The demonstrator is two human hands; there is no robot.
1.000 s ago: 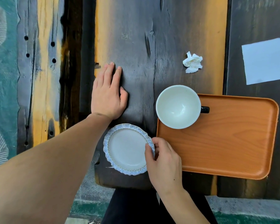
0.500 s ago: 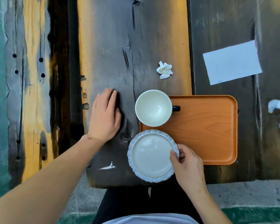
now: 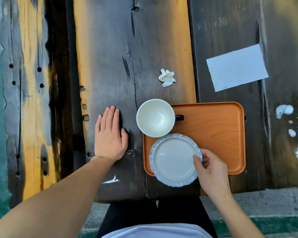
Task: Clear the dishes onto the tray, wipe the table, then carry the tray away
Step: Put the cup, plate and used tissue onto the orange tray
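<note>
A small white plate with a blue scalloped rim (image 3: 174, 158) lies over the near left corner of the orange tray (image 3: 213, 127), overhanging its front edge. My right hand (image 3: 211, 166) pinches the plate's right rim. A white cup with a dark handle (image 3: 155, 117) stands at the tray's far left corner, partly over its edge. My left hand (image 3: 109, 134) rests flat on the dark wooden table (image 3: 110, 57), left of the cup, fingers together, holding nothing. A crumpled white napkin (image 3: 167, 77) lies beyond the cup.
A white sheet of paper (image 3: 236, 67) lies on the table behind the tray to the right. White paint spots (image 3: 284, 110) mark the wood at the far right. The table's near edge runs just below the tray, above my lap.
My right hand has carried the plate rightward from the bare table onto the tray's near left corner. The left hand stays flat on the wood. The camera view has pulled back.
</note>
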